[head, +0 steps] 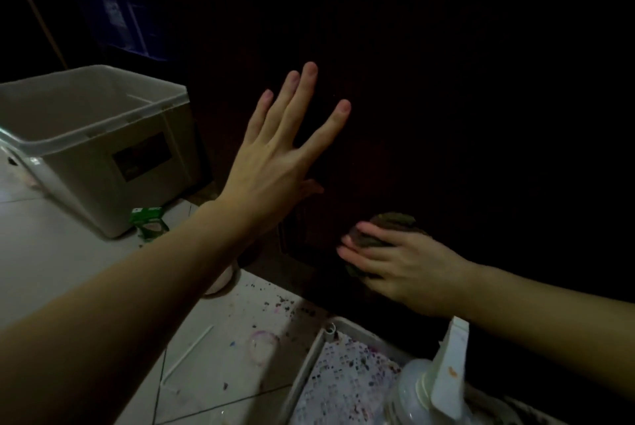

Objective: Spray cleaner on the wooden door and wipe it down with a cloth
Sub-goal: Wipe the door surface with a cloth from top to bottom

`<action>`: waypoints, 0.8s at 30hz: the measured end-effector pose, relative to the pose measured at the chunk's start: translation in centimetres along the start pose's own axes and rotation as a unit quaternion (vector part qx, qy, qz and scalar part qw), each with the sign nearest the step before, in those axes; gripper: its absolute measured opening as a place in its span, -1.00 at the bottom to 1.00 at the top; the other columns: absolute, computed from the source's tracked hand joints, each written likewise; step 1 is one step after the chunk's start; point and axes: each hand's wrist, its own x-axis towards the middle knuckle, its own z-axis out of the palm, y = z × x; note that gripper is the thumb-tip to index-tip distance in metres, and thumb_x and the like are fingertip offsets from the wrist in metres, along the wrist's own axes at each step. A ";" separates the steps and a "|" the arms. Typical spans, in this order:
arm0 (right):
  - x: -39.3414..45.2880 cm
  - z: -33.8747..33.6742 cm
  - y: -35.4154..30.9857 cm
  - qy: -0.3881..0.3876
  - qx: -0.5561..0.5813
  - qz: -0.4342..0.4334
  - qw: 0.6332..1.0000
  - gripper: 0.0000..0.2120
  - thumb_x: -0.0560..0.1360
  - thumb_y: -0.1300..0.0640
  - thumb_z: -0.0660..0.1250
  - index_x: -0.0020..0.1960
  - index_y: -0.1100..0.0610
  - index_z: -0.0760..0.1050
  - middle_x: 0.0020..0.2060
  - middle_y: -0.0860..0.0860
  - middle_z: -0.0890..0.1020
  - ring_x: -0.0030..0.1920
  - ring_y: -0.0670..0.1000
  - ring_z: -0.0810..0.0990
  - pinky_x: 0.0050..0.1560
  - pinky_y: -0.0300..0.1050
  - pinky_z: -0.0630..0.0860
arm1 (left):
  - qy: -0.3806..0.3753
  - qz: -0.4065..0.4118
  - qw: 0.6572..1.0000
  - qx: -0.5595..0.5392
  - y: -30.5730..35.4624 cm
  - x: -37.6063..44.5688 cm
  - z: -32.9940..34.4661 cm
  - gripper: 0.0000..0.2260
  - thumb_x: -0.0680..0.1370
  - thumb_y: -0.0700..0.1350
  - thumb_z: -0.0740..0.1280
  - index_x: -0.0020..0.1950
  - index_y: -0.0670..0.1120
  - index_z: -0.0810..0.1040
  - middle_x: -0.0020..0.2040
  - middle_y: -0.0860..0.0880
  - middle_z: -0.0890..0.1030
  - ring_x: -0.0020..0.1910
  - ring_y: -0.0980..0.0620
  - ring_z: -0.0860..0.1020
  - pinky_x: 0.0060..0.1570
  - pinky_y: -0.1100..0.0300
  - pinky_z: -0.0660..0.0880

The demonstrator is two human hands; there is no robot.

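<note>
Door [429,98] dark, left hand [275,156] flat against it with fingers spread, right hand [395,263] gripped cloth [388,223] low down.

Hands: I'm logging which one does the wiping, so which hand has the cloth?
The right hand, low against the dark door, grips the cloth. The left hand is higher, fingers spread and empty.

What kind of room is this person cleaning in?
Probably a dim utility or storage corner of a home. A dark wooden door stands over a pale tiled floor speckled with debris, with a white plastic bin beside it and a spray bottle nearby.
</note>
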 end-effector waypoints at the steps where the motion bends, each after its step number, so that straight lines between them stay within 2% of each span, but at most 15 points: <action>1: 0.5 -0.3 0.4 0.011 -0.006 0.020 1.000 -0.49 0.57 0.12 -0.04 0.49 0.19 0.22 0.54 0.28 -0.08 0.54 0.26 -0.14 0.36 0.24 -0.45 | 0.001 0.001 1.000 -0.003 0.3 0.1 0.0 -0.05 0.32 0.03 0.52 0.55 -0.01 0.02 0.51 -0.31 -0.07 0.52 -0.31 -0.06 0.48 -0.22 -0.04; 3: 0.6 -0.5 1.1 0.016 -0.018 0.038 0.999 -0.48 0.59 0.08 -0.05 0.52 0.21 0.14 0.54 0.27 -0.15 0.53 0.27 -0.25 0.36 0.26 -0.47 | -0.001 0.006 1.000 -0.006 0.6 0.0 0.0 -0.05 0.32 0.02 0.53 0.55 0.01 0.02 0.51 -0.29 -0.07 0.52 -0.31 -0.06 0.48 -0.20 -0.04; 5: -0.9 0.2 1.0 -0.006 -0.032 0.029 0.999 -0.49 0.60 0.07 -0.02 0.51 0.23 0.15 0.54 0.26 -0.17 0.52 0.28 -0.27 0.33 0.27 -0.50 | -0.007 0.031 0.999 -0.005 1.3 -0.1 0.2 -0.07 0.33 0.02 0.51 0.55 0.02 0.02 0.51 -0.27 -0.06 0.52 -0.30 -0.07 0.48 -0.21 -0.04; 8: -5.3 1.9 -0.8 -0.064 -0.006 -0.021 0.998 -0.51 0.60 0.13 0.03 0.49 0.27 0.19 0.53 0.28 -0.16 0.51 0.29 -0.29 0.28 0.25 -0.54 | -0.022 0.064 0.998 0.001 3.6 -0.4 0.9 -0.08 0.34 0.06 0.49 0.55 0.02 0.01 0.51 -0.29 -0.05 0.52 -0.30 -0.07 0.45 -0.29 -0.04; 11: -9.1 3.6 -3.3 -0.144 0.029 -0.062 0.987 -0.51 0.61 0.17 0.02 0.50 0.33 0.11 0.48 0.28 -0.31 0.36 0.27 -0.51 0.25 0.22 -0.57 | -0.020 0.058 0.998 0.002 5.0 -0.3 1.2 -0.07 0.32 0.04 0.51 0.54 0.00 0.02 0.50 -0.30 -0.05 0.50 -0.36 -0.03 0.44 -0.32 -0.03; 13: -9.9 4.2 -4.4 -0.154 0.033 -0.054 0.986 -0.49 0.62 0.18 0.01 0.51 0.35 0.05 0.44 0.29 -0.37 0.31 0.28 -0.55 0.23 0.23 -0.57 | -0.018 0.060 0.998 0.006 5.1 -0.2 1.2 -0.03 0.30 0.02 0.54 0.54 0.00 0.02 0.50 -0.30 -0.05 0.50 -0.34 -0.05 0.45 -0.30 -0.04; 16: -7.9 4.3 -4.7 -0.096 -0.015 -0.036 0.995 -0.46 0.61 0.15 -0.01 0.53 0.31 0.00 0.52 0.29 -0.22 0.48 0.25 -0.39 0.27 0.27 -0.53 | -0.020 0.083 0.996 0.010 5.7 0.0 1.1 0.00 0.27 -0.04 0.56 0.55 0.01 0.02 0.51 -0.28 -0.05 0.51 -0.29 -0.09 0.45 -0.29 -0.05; 19: -3.6 4.1 -4.2 -0.025 -0.029 0.003 0.999 -0.53 0.63 0.08 0.04 0.50 0.21 0.19 0.55 0.22 -0.01 0.55 0.21 -0.15 0.23 0.30 -0.53 | -0.018 0.095 0.995 0.021 6.1 0.0 1.3 0.02 0.27 -0.05 0.55 0.56 0.02 -0.01 0.54 -0.21 -0.14 0.51 -0.29 -0.12 0.45 -0.30 -0.06; 22: -1.6 4.3 -4.0 0.010 -0.012 0.017 1.000 -0.60 0.62 0.06 0.10 0.42 0.12 0.36 0.54 0.18 0.12 0.56 0.17 -0.07 0.31 0.28 -0.47 | -0.015 0.104 0.994 0.026 6.3 0.0 1.5 0.04 0.27 -0.02 0.55 0.57 0.02 -0.04 0.53 -0.16 -0.25 0.51 -0.27 -0.15 0.46 -0.28 -0.09; 24: -2.8 4.8 -4.2 0.022 -0.009 0.028 0.999 -0.62 0.59 0.09 0.16 0.38 0.15 0.42 0.50 0.18 0.24 0.55 0.18 0.01 0.35 0.27 -0.42 | -0.018 0.107 0.994 0.027 6.4 0.1 1.6 0.07 0.25 -0.02 0.56 0.57 0.03 -0.05 0.53 -0.17 -0.24 0.51 -0.27 -0.17 0.45 -0.28 -0.10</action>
